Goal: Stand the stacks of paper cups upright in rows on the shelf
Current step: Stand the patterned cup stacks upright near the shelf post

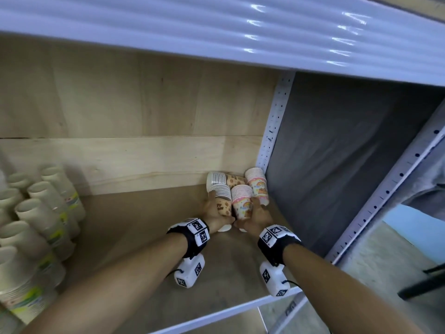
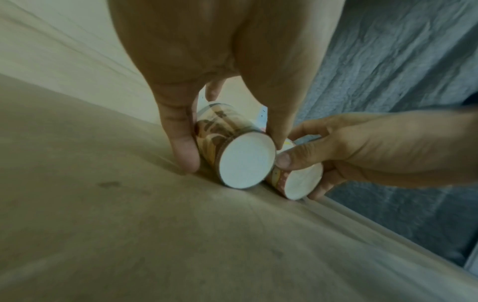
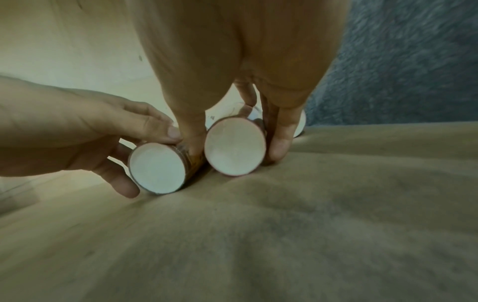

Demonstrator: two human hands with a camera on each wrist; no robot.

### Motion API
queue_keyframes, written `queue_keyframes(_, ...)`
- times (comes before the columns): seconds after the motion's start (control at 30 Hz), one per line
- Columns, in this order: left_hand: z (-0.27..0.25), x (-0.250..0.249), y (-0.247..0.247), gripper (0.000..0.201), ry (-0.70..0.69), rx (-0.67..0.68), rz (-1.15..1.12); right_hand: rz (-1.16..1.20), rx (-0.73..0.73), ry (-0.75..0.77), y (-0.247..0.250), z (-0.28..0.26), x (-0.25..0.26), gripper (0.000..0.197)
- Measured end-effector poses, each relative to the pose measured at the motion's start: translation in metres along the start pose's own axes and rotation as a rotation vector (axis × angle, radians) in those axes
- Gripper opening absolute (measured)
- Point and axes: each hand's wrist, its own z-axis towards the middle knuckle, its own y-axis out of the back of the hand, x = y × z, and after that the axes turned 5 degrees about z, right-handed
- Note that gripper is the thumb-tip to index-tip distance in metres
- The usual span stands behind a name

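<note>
Head view shows four cup stacks in the shelf's (image 1: 144,249) far right corner, by the grey cloth (image 1: 337,165). The left hand (image 1: 214,213) curls round the brown stack (image 1: 222,201) and the right hand (image 1: 256,216) round the pink stack (image 1: 242,203); these two lie side by side, touching, long axes running front to back, rims toward the back board and bases toward the person. Behind them sit a second brown stack (image 1: 221,180), lying sideways, and a second pink stack (image 1: 257,186) near the post; whether that one stands or leans cannot be told. Pale green stacks (image 1: 41,213) lean well apart at the left. Left wrist view adds what the head view hides: the brown stack's white base (image 2: 247,160) down on the board, thumb and fingers (image 2: 182,147) pinching its sides. Right wrist view shows the pink stack's base (image 3: 235,146) likewise low on the board, gripped between thumb and fingers (image 3: 280,141).
</note>
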Motion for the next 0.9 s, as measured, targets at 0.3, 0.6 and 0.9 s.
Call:
queue_keyframes(0.3,-0.002,-0.003,0.015,0.106,0.056,0.072,0.086,-0.041,-0.037,-0.015,0.005,-0.006,0.008,0.088)
queue_keyframes(0.6,-0.016,-0.016,0.067,0.084,-0.006,-0.031,0.306,-0.051,-0.122,0.027,0.038,-0.009,0.036,0.056)
queue_keyframes(0.9,-0.027,-0.029,0.108,0.048,-0.086,-0.105,0.430,-0.195,-0.106,0.141,0.051,-0.010,0.077,0.045)
